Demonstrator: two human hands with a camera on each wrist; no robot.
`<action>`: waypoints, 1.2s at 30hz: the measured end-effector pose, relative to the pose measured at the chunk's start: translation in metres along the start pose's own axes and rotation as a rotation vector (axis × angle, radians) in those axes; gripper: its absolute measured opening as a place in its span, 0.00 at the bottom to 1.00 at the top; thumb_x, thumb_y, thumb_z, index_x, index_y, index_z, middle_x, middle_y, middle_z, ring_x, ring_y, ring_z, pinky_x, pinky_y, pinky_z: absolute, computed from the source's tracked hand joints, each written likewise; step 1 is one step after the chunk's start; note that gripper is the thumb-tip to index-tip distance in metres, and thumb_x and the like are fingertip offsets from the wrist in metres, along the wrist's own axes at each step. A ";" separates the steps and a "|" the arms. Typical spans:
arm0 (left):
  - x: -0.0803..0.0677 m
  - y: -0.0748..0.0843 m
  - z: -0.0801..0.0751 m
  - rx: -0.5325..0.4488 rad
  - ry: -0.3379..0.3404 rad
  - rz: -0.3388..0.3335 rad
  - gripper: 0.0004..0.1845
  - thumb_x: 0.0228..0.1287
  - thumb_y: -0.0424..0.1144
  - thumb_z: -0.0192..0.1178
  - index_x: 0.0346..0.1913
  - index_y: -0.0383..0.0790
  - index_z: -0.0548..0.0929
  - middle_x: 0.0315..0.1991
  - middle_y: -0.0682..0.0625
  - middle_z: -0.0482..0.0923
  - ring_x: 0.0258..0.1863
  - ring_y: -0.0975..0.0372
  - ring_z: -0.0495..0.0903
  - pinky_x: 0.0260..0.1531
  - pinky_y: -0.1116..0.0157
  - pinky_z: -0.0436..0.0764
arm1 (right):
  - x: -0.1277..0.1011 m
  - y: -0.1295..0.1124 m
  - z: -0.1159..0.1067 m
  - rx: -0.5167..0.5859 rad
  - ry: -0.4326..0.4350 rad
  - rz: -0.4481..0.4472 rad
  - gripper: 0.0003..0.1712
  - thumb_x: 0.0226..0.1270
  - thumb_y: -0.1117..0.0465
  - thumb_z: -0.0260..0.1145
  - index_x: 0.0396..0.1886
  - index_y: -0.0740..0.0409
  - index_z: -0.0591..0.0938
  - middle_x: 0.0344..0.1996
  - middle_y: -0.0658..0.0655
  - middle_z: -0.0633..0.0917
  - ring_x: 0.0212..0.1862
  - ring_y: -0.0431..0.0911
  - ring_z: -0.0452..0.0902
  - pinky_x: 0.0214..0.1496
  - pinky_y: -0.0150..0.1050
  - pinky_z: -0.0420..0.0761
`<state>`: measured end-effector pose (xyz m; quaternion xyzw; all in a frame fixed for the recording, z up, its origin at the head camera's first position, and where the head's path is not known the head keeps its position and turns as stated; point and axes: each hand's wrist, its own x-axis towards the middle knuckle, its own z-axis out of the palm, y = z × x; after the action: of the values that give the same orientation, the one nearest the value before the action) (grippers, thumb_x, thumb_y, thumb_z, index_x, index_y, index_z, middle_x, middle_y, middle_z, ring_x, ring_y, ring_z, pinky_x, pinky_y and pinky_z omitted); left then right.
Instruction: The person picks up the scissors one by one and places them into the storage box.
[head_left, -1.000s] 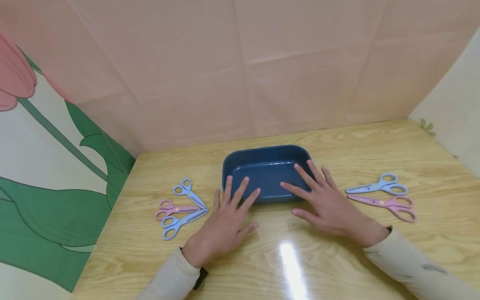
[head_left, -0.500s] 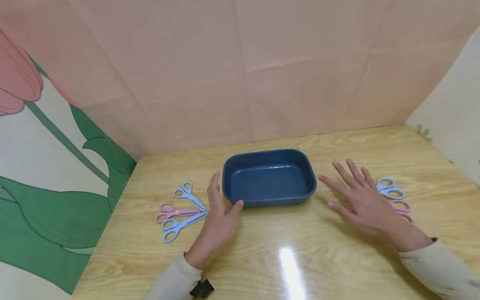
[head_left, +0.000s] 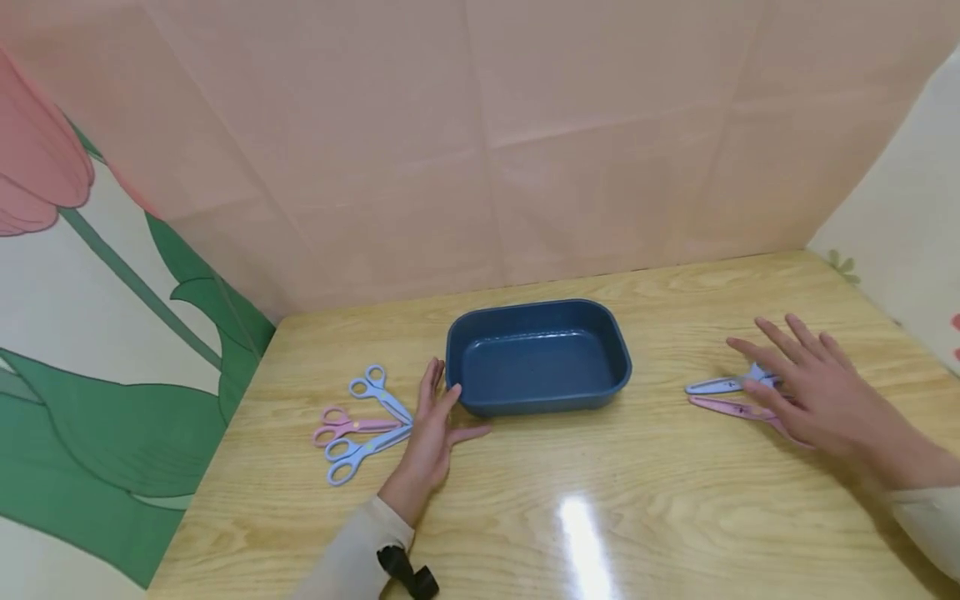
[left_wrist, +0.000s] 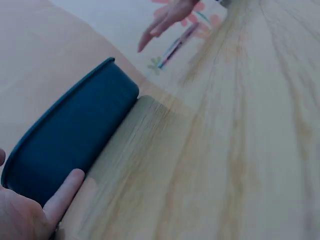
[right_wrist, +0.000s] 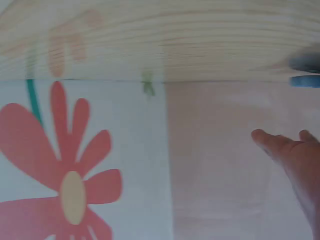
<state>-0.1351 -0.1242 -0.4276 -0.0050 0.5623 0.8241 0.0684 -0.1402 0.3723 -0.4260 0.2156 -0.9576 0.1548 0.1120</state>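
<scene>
Tulip mural [head_left: 105, 417] flanks a wood-grain tabletop [head_left: 510, 500] at nine o'clock.
A creased pink backdrop [head_left: 480, 150] rises at twelve o'clock; a white wall [head_left: 915, 200] bearing a green floral motif [head_left: 846, 265] stands at three; white glare [head_left: 585, 546] shines at five.

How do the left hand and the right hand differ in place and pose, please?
The left hand is at the near left corner of the blue tray; the right hand is over the blue scissors and pink scissors at the right, partly hiding them. The left hand is turned on its side; the right hand has its back up, fingers spread. Both come from pale sleeves.
</scene>
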 end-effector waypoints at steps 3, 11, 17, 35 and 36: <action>0.002 -0.005 -0.002 -0.027 -0.018 0.010 0.39 0.77 0.40 0.51 0.81 0.54 0.42 0.82 0.55 0.30 0.81 0.51 0.35 0.46 0.43 0.86 | -0.001 0.016 -0.004 0.020 -0.011 -0.011 0.34 0.74 0.55 0.59 0.77 0.45 0.63 0.79 0.65 0.53 0.80 0.64 0.29 0.75 0.70 0.22; 0.002 -0.010 -0.004 -0.003 -0.006 0.048 0.36 0.78 0.37 0.49 0.81 0.54 0.47 0.82 0.53 0.37 0.80 0.50 0.44 0.46 0.45 0.87 | -0.004 0.032 -0.010 0.028 0.053 -0.059 0.25 0.69 0.62 0.65 0.65 0.50 0.76 0.76 0.58 0.63 0.82 0.51 0.40 0.84 0.48 0.36; 0.002 0.000 -0.002 0.164 0.093 0.083 0.34 0.74 0.32 0.53 0.78 0.48 0.56 0.79 0.47 0.52 0.74 0.48 0.62 0.38 0.54 0.89 | -0.002 0.037 -0.009 -0.042 0.107 -0.133 0.21 0.62 0.63 0.71 0.56 0.50 0.83 0.67 0.60 0.75 0.79 0.42 0.51 0.77 0.22 0.39; 0.011 0.027 0.000 0.421 0.075 -0.037 0.33 0.71 0.30 0.58 0.76 0.47 0.63 0.74 0.35 0.61 0.52 0.44 0.84 0.45 0.53 0.88 | 0.001 0.055 -0.004 -0.066 0.125 -0.157 0.20 0.49 0.61 0.78 0.45 0.49 0.88 0.53 0.60 0.85 0.67 0.12 0.41 0.73 0.15 0.38; 0.012 0.026 -0.001 0.391 0.078 -0.039 0.33 0.71 0.31 0.57 0.76 0.47 0.63 0.76 0.38 0.60 0.54 0.44 0.83 0.44 0.52 0.88 | 0.002 0.055 -0.004 -0.065 0.128 -0.158 0.20 0.48 0.61 0.78 0.45 0.49 0.88 0.53 0.60 0.85 0.67 0.12 0.41 0.71 0.14 0.39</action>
<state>-0.1503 -0.1337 -0.4047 -0.0344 0.7137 0.6969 0.0624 -0.1660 0.4200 -0.4355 0.2762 -0.9331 0.1278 0.1918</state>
